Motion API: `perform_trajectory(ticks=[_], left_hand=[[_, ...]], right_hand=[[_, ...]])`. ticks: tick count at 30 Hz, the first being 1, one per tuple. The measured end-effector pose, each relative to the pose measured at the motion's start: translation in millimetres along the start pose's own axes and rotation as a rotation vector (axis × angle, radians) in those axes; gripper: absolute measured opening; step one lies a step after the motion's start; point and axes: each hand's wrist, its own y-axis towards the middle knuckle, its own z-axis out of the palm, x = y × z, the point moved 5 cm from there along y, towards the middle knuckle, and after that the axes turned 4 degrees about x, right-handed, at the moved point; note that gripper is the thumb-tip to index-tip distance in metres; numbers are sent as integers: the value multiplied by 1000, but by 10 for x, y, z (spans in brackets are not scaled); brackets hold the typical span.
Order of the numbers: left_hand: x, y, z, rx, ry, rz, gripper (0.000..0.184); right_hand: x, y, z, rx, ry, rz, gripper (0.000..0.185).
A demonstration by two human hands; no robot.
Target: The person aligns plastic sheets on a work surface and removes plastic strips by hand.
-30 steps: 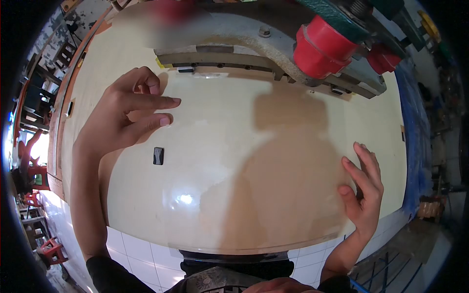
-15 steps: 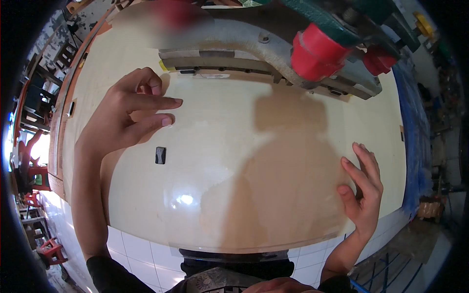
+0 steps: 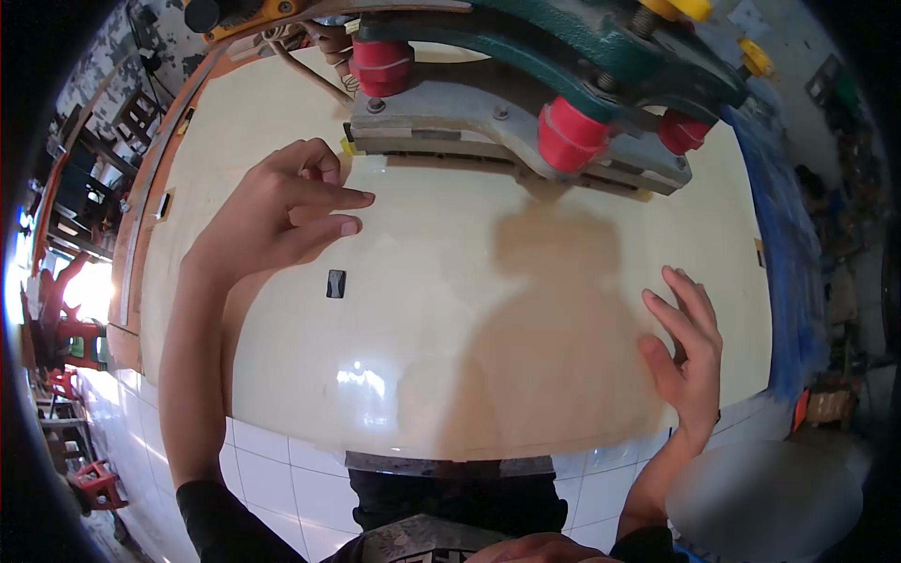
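My left hand (image 3: 282, 208) hovers over or rests on the pale, glossy sheet (image 3: 404, 310) at the left; I cannot tell whether it touches. Its index finger and thumb stretch out with a gap between them, while the other fingers curl. Nothing shows in it. Just below its thumb lies a small black rectangular piece (image 3: 336, 283). On the right, my right hand (image 3: 685, 342) has its fingers apart and holds nothing. Beyond both hands stands a grey metal press head (image 3: 450, 108) on red mounts (image 3: 572, 136), under a dark green frame (image 3: 497, 61).
Yellow knobs (image 3: 753, 58) top the frame at the right. A brown wooden edge (image 3: 131, 281) borders the sheet on the left, and blue plastic sheeting (image 3: 793, 310) hangs on the right. White floor tiles (image 3: 272, 469) and a red stool (image 3: 97, 485) are lower down.
The view has shifted, moving the black piece and left hand slightly rightward in the picture. The press head appears smaller, with more of its top showing. Both hands keep nearly the same pose.
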Motion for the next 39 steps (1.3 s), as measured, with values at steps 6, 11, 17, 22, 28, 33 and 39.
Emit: perform_trajectory(ticks=[6, 11, 17, 22, 28, 33, 39], left_hand=[[-28, -14, -20, 13, -4, -15, 32], [-64, -11, -29, 6, -22, -7, 32], [-76, -23, -26, -8, -28, -6, 30], [-50, -54, -6, -2, -57, -17, 30], [-38, -60, -39, -45, -20, -17, 29], [-20, -61, -29, -37, -3, 9, 29], [-46, -58, -53, -39, -13, 22, 27]], right_hand=[[4, -17, -3, -57, 119, -2, 39], [16, -32, -20, -92, 46, -34, 38], [-8, -51, -21, -106, 39, -63, 39], [181, -259, -184, -207, 204, -131, 35], [1214, -939, 346, 913, 1053, -376, 25], [638, -1680, 2059, 865, 215, 89, 24], [656, -2231, 2573, 964, 27, -122, 25]])
